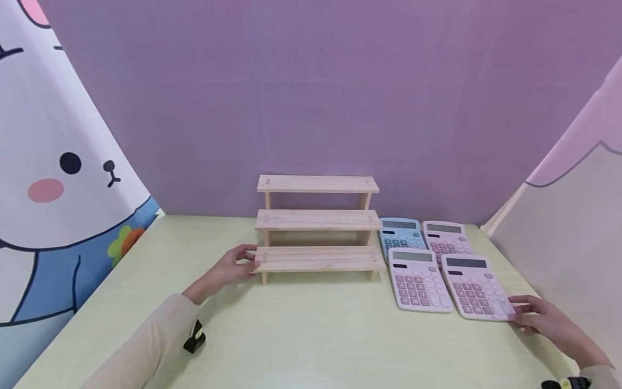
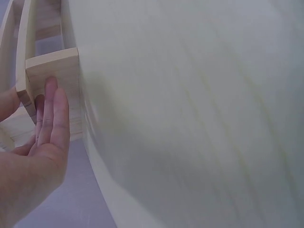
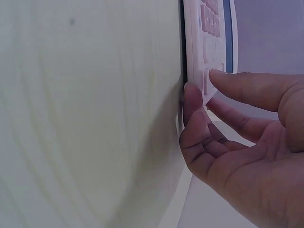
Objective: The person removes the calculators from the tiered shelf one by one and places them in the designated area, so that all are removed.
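A three-tier wooden shelf (image 1: 318, 259) stands on the table. At the left end of its lowest tier, my left hand (image 1: 234, 268) grips the board. In the left wrist view, the thumb lies on one side of that board (image 2: 52, 64) and the fingers (image 2: 61, 114) reach along the other. My right hand (image 1: 539, 319) pinches the lower right corner of a pale pink calculator (image 1: 477, 289). The right wrist view shows the thumb on the key side of the calculator (image 3: 194, 47) and a fingertip (image 3: 192, 97) against its underside edge.
Beside the held calculator lies another pale pink calculator (image 1: 420, 281). Behind them are a blue calculator (image 1: 400, 233) and a further pink one (image 1: 446, 240), both partly covered. A purple cloth (image 1: 316, 97) rises behind the light table (image 1: 311, 340); a printed cloth (image 1: 73, 216) borders the left.
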Motion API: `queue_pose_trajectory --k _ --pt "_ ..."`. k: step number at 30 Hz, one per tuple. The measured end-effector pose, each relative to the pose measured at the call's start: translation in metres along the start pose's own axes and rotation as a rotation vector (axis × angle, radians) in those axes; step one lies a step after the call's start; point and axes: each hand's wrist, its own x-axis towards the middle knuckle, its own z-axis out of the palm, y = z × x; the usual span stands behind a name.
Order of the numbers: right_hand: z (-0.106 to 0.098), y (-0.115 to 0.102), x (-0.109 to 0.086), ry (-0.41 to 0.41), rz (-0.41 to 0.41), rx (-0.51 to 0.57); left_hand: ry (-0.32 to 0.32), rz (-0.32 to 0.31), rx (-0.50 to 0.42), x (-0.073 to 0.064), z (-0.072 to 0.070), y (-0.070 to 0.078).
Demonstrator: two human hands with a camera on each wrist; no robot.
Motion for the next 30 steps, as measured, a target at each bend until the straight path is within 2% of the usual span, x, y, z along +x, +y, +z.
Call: queue_pose_trajectory --k 9,16,21,26,30 --pt "0.000 -0.001 -0.002 0.089 -0.087 -0.026 -0.026 -0.002 0.009 -0.002 -0.004 -0.001" --pt "0.000 -0.016 0.000 0.164 -0.130 -0.073 -0.041 -0.009 0.013 -0.002 -0.005 -0.001" --pt "0.004 -0.031 0.003 0.206 -0.203 -0.053 -0.042 -0.031 0.021 -0.004 -0.008 0.000" --pt "0.011 -0.049 0.009 0.256 -0.283 -0.065 -0.019 -0.033 0.062 -0.007 -0.020 0.004" --pt "0.017 -0.068 0.012 0.296 -0.299 -0.108 0.016 -0.001 0.141 -0.012 -0.035 0.010"
